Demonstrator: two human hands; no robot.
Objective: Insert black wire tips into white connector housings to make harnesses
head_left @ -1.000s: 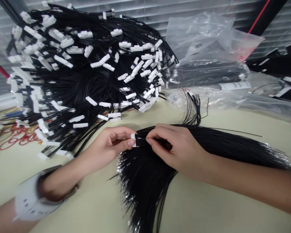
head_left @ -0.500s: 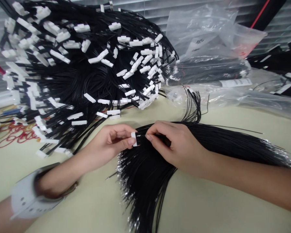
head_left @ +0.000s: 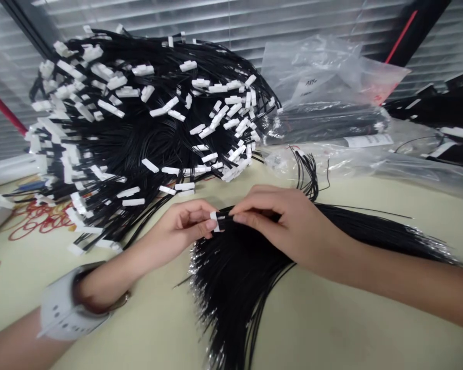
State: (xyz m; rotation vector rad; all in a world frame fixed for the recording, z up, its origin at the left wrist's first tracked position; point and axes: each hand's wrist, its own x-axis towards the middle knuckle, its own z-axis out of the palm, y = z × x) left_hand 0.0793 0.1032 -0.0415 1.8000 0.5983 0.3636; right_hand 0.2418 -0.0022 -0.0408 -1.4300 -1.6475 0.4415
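Near the middle of the head view, the left hand pinches a small white plug between its thumb and first finger. The plug stands almost upright, above one end of a spread-out bunch of black wires. Just beside it, to the right, the right hand has its thumb and first finger squeezed together on a thin black wire, which points at the plug (it is too small to tell if its tip is inside). The bunch lies on a pale table and has shiny silver tips at the end near the left hand. On the left wrist is a light band with dark holes in it. Behind the left hand sits a big heap of black cables with lots of white plugs on their ends. Red rubber bands lie by the left side of the heap. To the right of the heap are clear plastic bags, and behind it all hang window blinds.
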